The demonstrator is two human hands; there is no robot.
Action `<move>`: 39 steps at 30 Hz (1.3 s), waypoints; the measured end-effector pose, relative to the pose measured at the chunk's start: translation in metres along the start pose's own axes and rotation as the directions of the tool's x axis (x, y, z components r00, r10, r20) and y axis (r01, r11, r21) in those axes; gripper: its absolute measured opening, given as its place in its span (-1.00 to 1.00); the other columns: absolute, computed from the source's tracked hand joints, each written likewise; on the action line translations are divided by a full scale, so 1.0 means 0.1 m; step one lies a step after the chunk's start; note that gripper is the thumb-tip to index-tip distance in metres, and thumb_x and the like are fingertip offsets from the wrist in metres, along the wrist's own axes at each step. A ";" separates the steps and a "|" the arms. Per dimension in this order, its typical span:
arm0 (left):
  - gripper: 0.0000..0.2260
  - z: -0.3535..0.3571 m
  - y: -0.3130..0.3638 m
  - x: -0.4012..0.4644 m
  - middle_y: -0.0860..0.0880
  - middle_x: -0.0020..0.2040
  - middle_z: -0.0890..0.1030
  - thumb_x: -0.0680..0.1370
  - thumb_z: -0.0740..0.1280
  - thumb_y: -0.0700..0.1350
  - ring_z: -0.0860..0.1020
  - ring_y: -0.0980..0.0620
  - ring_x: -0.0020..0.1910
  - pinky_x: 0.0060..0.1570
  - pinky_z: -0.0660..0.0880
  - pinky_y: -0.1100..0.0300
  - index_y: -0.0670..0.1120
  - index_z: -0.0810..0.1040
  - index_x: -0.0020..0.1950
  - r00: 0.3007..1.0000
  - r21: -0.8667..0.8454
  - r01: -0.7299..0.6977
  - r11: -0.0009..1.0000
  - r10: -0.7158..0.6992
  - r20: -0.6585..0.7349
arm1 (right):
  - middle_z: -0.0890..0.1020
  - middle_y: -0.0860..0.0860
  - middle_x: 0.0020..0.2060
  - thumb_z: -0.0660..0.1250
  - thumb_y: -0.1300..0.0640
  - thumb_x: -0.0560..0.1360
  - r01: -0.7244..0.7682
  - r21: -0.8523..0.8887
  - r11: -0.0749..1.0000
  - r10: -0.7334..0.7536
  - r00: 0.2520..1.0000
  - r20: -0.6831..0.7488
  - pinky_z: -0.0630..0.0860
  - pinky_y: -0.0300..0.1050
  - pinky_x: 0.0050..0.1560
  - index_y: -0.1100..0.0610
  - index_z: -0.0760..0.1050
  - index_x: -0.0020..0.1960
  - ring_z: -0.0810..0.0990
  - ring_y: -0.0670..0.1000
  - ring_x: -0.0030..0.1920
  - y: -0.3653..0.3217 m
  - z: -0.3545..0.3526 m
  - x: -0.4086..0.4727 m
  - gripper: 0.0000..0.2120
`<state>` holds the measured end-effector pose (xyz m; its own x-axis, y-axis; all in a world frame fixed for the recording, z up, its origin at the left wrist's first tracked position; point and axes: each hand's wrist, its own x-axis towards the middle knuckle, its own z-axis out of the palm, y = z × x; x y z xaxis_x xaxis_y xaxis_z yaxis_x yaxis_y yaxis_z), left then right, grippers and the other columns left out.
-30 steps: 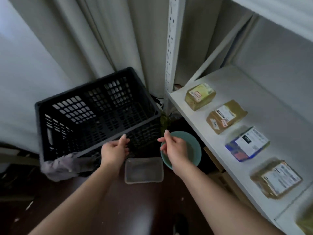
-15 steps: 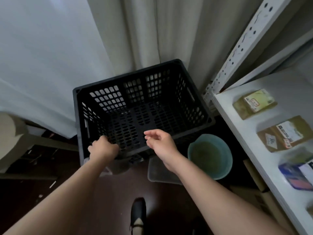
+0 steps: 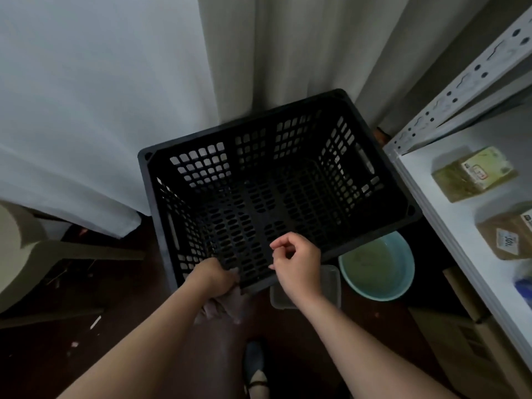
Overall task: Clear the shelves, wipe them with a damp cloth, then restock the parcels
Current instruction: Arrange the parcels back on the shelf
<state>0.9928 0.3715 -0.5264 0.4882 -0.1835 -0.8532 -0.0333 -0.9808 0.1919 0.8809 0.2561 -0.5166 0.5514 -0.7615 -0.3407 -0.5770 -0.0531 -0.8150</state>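
An empty black slatted crate (image 3: 201,165) stands on the dark floor against the curtain. A greyish-pink cloth (image 3: 223,308) hangs over its near rim. My left hand (image 3: 213,279) grips that cloth at the rim. My right hand (image 3: 298,262) hovers just over the near rim with loosely curled fingers and holds nothing. To the right, the white shelf (image 3: 449,214) carries a yellow-green parcel (image 3: 475,174), a brown labelled parcel (image 3: 509,237) and the edge of a blue parcel (image 3: 525,286).
A teal bowl (image 3: 403,286) of cloudy water sits on the floor right of the crate, with a clear plastic tub (image 3: 331,286) beside it. Cardboard boxes (image 3: 460,335) lie under the shelf. A pale chair (image 3: 17,246) stands at left. My shoe (image 3: 254,361) is below.
My left hand slid left along the crate's near rim and took hold of the cloth. My right hand left the bowl and came over the crate's rim. The view swung left.
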 end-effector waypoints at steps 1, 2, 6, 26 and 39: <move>-0.70 0.00 -0.01 0.00 -0.11 -0.04 0.64 0.53 0.32 0.10 0.57 -0.06 -0.03 -0.04 0.50 0.15 -0.13 0.61 -0.03 1.000 -0.031 0.005 1.000 -0.005 -0.013 | 0.60 0.09 -0.24 0.27 0.37 0.49 -0.037 0.037 0.999 0.037 0.999 0.003 0.63 -0.11 -0.33 0.18 0.57 -0.21 0.61 -0.04 -0.33 -0.03 -0.01 0.00 -0.81; -0.70 0.00 -0.01 -0.01 -0.13 -0.09 0.64 0.54 0.30 0.08 0.58 -0.06 -0.09 -0.10 0.51 0.13 -0.15 0.61 -0.07 1.000 -0.076 0.020 0.997 -0.022 -0.022 | 0.60 0.12 -0.25 0.26 0.37 0.51 -0.073 0.074 0.995 0.072 0.997 0.012 0.61 -0.18 -0.36 0.20 0.57 -0.21 0.61 -0.04 -0.33 -0.06 -0.02 0.01 -0.81; -0.83 -0.01 0.10 -0.13 -0.18 -0.25 0.59 0.54 0.33 -0.13 0.55 -0.10 -0.28 -0.27 0.49 0.14 -0.21 0.55 -0.18 0.997 -0.473 0.056 0.879 -0.074 -0.020 | 0.59 0.10 -0.30 0.24 0.38 0.54 -0.172 0.192 0.966 0.158 0.984 0.085 0.55 -0.29 -0.35 0.19 0.54 -0.24 0.60 -0.15 -0.36 -0.13 -0.10 0.04 -0.77; -0.69 0.74 1.15 -2.40 -0.21 -0.04 0.67 0.46 0.21 -0.22 0.63 -0.17 0.00 0.08 0.52 0.00 -0.18 0.62 0.13 0.865 -0.893 -0.253 0.371 0.500 -0.037 | 0.63 0.16 0.09 0.14 -0.38 0.49 -0.420 0.438 0.795 0.132 0.825 0.550 0.48 0.09 0.25 0.17 0.46 0.30 0.58 0.26 0.19 -0.30 -1.90 -0.91 -0.31; -0.82 1.37 1.70 -4.03 -0.24 -0.02 0.67 0.53 0.36 -0.20 0.63 -0.16 0.02 0.13 0.54 -0.02 -0.29 0.62 0.04 0.902 -0.822 -0.279 0.496 0.428 -0.048 | 0.60 0.02 0.18 0.11 -0.12 0.64 -0.195 0.358 0.913 0.033 0.911 0.412 0.48 -0.11 0.12 -0.08 0.51 0.19 0.55 -0.03 0.19 -0.48 -3.93 -1.92 -0.74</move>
<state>0.6713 0.2694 -0.2166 0.4678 -0.5825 -0.6647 0.5645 -0.3818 0.7318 0.5660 0.1507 -0.2280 0.7309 -0.4294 -0.5304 -0.4189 0.3313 -0.8454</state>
